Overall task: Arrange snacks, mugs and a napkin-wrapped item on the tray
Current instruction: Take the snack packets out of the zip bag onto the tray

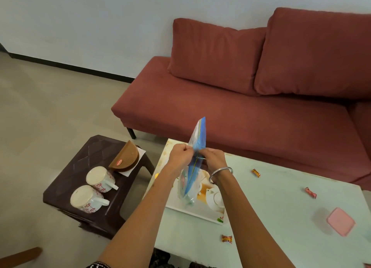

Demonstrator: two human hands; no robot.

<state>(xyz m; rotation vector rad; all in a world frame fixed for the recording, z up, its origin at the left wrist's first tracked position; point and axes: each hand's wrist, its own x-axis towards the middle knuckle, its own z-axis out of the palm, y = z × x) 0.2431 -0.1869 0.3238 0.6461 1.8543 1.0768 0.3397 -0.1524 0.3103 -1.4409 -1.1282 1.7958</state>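
Pinching crinkly blue plastic snack bag [197,147] | left hand [179,154], right hand [213,157] | above glossy rectangular tray [192,211]

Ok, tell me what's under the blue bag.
The tray on the table lies under the bag, which both hands hold upright over it. Its teapot print shows at the right; the part behind the bag and the hands is hidden.
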